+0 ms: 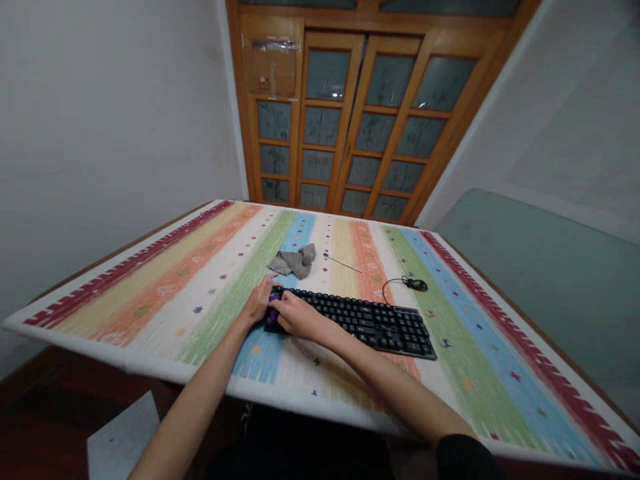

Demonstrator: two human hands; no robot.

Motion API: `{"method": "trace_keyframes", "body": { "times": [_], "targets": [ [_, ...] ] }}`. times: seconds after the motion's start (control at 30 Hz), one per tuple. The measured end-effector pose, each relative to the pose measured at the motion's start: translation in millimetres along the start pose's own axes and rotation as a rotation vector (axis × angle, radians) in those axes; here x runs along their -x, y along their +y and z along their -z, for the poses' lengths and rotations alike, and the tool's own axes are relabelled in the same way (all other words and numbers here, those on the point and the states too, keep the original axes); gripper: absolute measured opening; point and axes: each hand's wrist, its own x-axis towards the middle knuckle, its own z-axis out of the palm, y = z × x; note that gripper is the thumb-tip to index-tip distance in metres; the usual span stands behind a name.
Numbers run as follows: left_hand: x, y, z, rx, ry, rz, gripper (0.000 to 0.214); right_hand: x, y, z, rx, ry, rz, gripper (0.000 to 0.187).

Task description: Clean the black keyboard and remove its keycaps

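Note:
A black keyboard (pixel 370 323) lies at a slant on the striped cloth in front of me. Over its left end sits a purple, soft-looking lump (pixel 273 308), partly covered by my fingers. My right hand (pixel 299 316) reaches across the keyboard with its fingers curled onto the lump. Against the lump's other side, at the keyboard's left edge, is my left hand (pixel 259 301), its fingers bent around it and partly hidden. Just beyond the hands lies a crumpled grey cloth (pixel 295 261). A thin dark stick-like tool (pixel 344 263) rests to the right of that cloth.
The keyboard's coiled cable (pixel 415 285) lies behind its right end. A striped tablecloth (pixel 210 293) covers the table, whose near edge is close to my body. Wooden glass-paned doors (pixel 345 120) stand beyond it. A pale greenish panel (pixel 540 267) leans at the right wall.

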Motion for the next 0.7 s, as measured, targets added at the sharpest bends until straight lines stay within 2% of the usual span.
{"method": "trace_keyframes", "body": {
  "times": [0.13,0.27,0.37,0.5,0.57,0.63,0.7],
  "targets": [
    [0,0,-1.1,-0.01,0.009,0.0,0.061,14,5,5,0.034,-0.067,0.045,0.014],
    [0,-1,-1.6,-0.013,0.009,0.001,0.062,20,10,13,-0.017,-0.062,0.037,0.016],
    [0,0,-1.2,-0.006,0.003,-0.008,0.06,16,16,14,-0.083,0.027,-0.034,0.022],
    [0,1,-0.5,-0.002,-0.007,-0.001,0.059,11,27,15,-0.149,0.237,-0.212,0.032],
    [0,1,-0.4,-0.004,-0.005,0.011,0.06,10,31,14,-0.185,0.314,-0.233,0.037],
    [0,1,-0.4,-0.003,0.003,0.011,0.06,10,33,12,-0.199,0.335,-0.201,0.042],
    [0,0,-0.4,-0.01,0.011,0.007,0.06,10,33,7,-0.184,0.267,-0.134,0.044]
  ]
}}
